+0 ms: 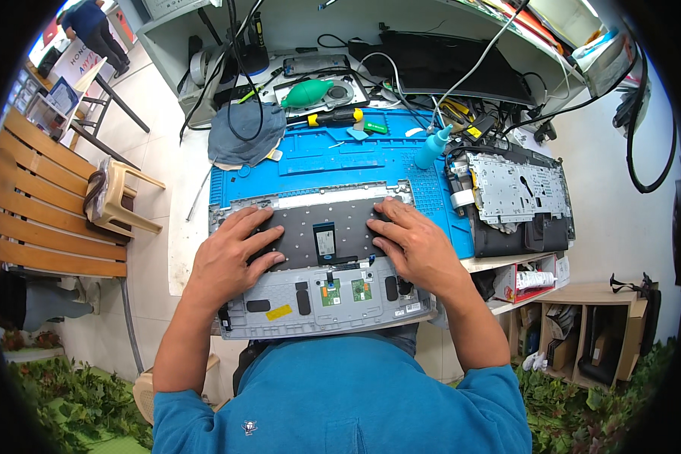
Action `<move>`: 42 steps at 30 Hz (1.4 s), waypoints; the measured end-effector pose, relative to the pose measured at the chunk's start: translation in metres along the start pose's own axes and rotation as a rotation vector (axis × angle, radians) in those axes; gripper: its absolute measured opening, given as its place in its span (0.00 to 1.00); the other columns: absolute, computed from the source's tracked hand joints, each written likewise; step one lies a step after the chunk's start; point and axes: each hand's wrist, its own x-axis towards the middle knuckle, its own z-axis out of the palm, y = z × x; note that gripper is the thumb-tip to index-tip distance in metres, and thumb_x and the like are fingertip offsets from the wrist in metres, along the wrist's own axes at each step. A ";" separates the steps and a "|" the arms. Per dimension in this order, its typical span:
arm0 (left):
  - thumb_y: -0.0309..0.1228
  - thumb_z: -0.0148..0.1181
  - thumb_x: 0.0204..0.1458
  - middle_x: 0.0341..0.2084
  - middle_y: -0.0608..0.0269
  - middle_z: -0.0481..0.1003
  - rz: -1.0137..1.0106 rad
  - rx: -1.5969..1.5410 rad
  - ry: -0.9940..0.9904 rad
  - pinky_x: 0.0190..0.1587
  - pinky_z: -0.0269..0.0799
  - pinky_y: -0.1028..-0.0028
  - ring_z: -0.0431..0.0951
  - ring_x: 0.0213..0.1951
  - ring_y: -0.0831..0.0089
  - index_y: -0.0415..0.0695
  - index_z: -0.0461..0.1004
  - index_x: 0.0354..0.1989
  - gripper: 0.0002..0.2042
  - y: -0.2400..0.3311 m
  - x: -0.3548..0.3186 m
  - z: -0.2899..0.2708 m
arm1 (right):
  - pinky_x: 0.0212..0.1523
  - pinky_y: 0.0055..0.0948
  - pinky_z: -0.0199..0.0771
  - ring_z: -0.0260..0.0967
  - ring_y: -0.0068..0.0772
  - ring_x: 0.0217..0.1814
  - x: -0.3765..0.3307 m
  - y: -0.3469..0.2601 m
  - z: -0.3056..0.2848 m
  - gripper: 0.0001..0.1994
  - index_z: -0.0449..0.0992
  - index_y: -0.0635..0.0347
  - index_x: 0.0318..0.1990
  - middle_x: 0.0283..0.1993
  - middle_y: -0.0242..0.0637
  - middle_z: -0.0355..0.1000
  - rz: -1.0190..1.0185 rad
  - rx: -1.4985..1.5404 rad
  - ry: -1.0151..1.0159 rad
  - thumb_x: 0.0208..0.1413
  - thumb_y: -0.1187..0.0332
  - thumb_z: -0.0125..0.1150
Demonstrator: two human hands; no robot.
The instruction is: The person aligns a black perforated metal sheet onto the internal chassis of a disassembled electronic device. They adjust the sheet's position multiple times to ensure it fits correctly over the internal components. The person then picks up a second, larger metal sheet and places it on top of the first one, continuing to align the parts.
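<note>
Palmrest (321, 299) lies upside down right in front of you on the blue mat (340, 155), long axis running left to right. Your left hand (234, 253) and right hand (412, 242) press flat on the dark keyboard back (303, 231), fingers spread, clamped on nothing; both are equally near. Between them sits a small white label (324, 242); a yellow sticker (278, 312) sits lower left. A red-and-white box (526, 281) rests on the shelf at right.

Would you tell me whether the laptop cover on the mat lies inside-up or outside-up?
Inside-up: the laptop cover shows green circuit boards and keyboard backing.
</note>
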 end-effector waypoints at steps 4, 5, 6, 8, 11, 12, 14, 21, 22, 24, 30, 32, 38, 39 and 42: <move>0.46 0.78 0.59 0.69 0.62 0.81 -0.006 -0.003 -0.002 0.72 0.76 0.58 0.76 0.73 0.56 0.55 0.90 0.60 0.22 -0.002 -0.001 0.000 | 0.77 0.47 0.74 0.72 0.56 0.78 -0.001 0.000 0.000 0.16 0.87 0.60 0.59 0.69 0.46 0.79 0.030 0.035 -0.010 0.67 0.67 0.72; 0.46 0.78 0.59 0.69 0.62 0.81 -0.004 -0.004 -0.001 0.72 0.76 0.58 0.76 0.73 0.56 0.55 0.90 0.60 0.22 -0.002 -0.001 0.000 | 0.77 0.47 0.74 0.72 0.55 0.78 -0.001 0.000 0.000 0.16 0.87 0.60 0.60 0.69 0.46 0.80 0.039 0.044 -0.012 0.67 0.67 0.72; 0.46 0.78 0.59 0.69 0.62 0.81 -0.002 -0.006 0.002 0.73 0.76 0.58 0.76 0.73 0.55 0.55 0.89 0.60 0.22 -0.002 0.000 0.000 | 0.77 0.47 0.74 0.72 0.55 0.78 -0.001 0.000 0.000 0.16 0.87 0.59 0.60 0.69 0.46 0.80 0.044 0.046 -0.012 0.67 0.67 0.72; 0.46 0.78 0.59 0.69 0.62 0.81 0.002 -0.011 0.007 0.73 0.76 0.58 0.76 0.73 0.55 0.55 0.89 0.60 0.22 -0.002 0.000 0.001 | 0.77 0.47 0.74 0.72 0.55 0.78 -0.002 0.001 0.001 0.16 0.87 0.59 0.60 0.69 0.47 0.80 0.055 0.051 -0.012 0.67 0.67 0.72; 0.45 0.78 0.59 0.69 0.62 0.81 0.007 -0.013 0.017 0.73 0.76 0.58 0.76 0.73 0.55 0.55 0.89 0.61 0.22 -0.004 -0.001 0.004 | 0.77 0.47 0.74 0.72 0.55 0.79 -0.003 0.001 0.001 0.16 0.87 0.59 0.60 0.69 0.47 0.80 0.061 0.040 -0.011 0.67 0.67 0.73; 0.45 0.78 0.59 0.69 0.62 0.81 0.009 -0.014 0.020 0.73 0.76 0.58 0.76 0.73 0.55 0.56 0.89 0.61 0.22 -0.004 -0.001 0.004 | 0.77 0.47 0.74 0.72 0.55 0.79 -0.003 0.001 0.001 0.17 0.87 0.59 0.60 0.69 0.47 0.80 0.063 0.039 -0.013 0.67 0.67 0.73; 0.45 0.78 0.58 0.69 0.62 0.81 0.012 -0.014 0.025 0.73 0.76 0.58 0.76 0.73 0.55 0.56 0.90 0.60 0.22 -0.005 -0.001 0.005 | 0.77 0.47 0.74 0.72 0.55 0.79 -0.003 0.001 0.000 0.17 0.87 0.59 0.60 0.69 0.47 0.80 0.066 0.039 -0.016 0.67 0.67 0.73; 0.46 0.78 0.58 0.70 0.64 0.81 -0.007 -0.012 0.007 0.72 0.76 0.59 0.75 0.74 0.56 0.56 0.90 0.60 0.22 -0.004 -0.002 0.002 | 0.76 0.47 0.75 0.73 0.55 0.78 -0.003 0.003 -0.001 0.16 0.88 0.59 0.60 0.69 0.47 0.80 0.048 0.034 -0.016 0.66 0.67 0.73; 0.46 0.78 0.58 0.70 0.64 0.81 -0.007 -0.013 0.008 0.73 0.76 0.59 0.76 0.74 0.57 0.56 0.90 0.60 0.22 -0.004 -0.002 0.002 | 0.76 0.47 0.75 0.73 0.55 0.77 -0.003 0.005 -0.002 0.16 0.88 0.59 0.59 0.69 0.47 0.80 0.043 0.038 -0.018 0.66 0.67 0.73; 0.46 0.78 0.59 0.70 0.64 0.81 -0.011 -0.014 0.011 0.73 0.76 0.59 0.76 0.74 0.57 0.57 0.90 0.61 0.22 -0.005 -0.003 0.003 | 0.76 0.46 0.75 0.73 0.54 0.77 -0.003 0.006 -0.004 0.16 0.88 0.59 0.59 0.69 0.47 0.80 0.039 0.045 -0.027 0.66 0.68 0.73; 0.46 0.78 0.59 0.70 0.64 0.80 0.003 0.007 0.009 0.73 0.76 0.60 0.75 0.73 0.57 0.57 0.89 0.61 0.22 -0.005 -0.003 0.001 | 0.76 0.46 0.75 0.73 0.55 0.77 -0.002 0.009 -0.007 0.15 0.87 0.63 0.58 0.69 0.48 0.79 0.040 0.027 -0.043 0.70 0.67 0.69; 0.46 0.78 0.59 0.70 0.64 0.80 0.011 0.016 0.010 0.73 0.76 0.60 0.75 0.73 0.56 0.56 0.89 0.61 0.22 -0.004 -0.003 0.001 | 0.75 0.47 0.76 0.74 0.56 0.75 0.001 0.005 -0.006 0.15 0.86 0.66 0.57 0.69 0.49 0.79 0.057 0.036 0.001 0.71 0.66 0.67; 0.44 0.77 0.60 0.69 0.62 0.80 0.025 -0.001 0.012 0.72 0.76 0.58 0.76 0.72 0.54 0.54 0.89 0.61 0.21 -0.005 -0.002 0.000 | 0.74 0.49 0.73 0.72 0.58 0.73 0.010 -0.016 -0.011 0.14 0.84 0.66 0.55 0.65 0.50 0.77 -0.079 0.037 -0.018 0.71 0.65 0.66; 0.44 0.77 0.60 0.69 0.61 0.80 0.028 -0.001 0.017 0.72 0.76 0.58 0.76 0.72 0.54 0.53 0.89 0.60 0.21 -0.006 -0.002 0.000 | 0.75 0.49 0.73 0.71 0.58 0.73 0.010 -0.016 -0.011 0.14 0.84 0.66 0.55 0.65 0.49 0.77 -0.076 0.036 -0.019 0.71 0.65 0.66; 0.41 0.78 0.60 0.67 0.59 0.81 0.046 -0.014 0.081 0.71 0.76 0.57 0.77 0.71 0.52 0.51 0.89 0.60 0.20 -0.006 -0.001 -0.003 | 0.75 0.50 0.72 0.70 0.58 0.74 0.009 -0.014 -0.012 0.13 0.84 0.66 0.55 0.66 0.49 0.77 -0.072 0.034 -0.008 0.70 0.67 0.66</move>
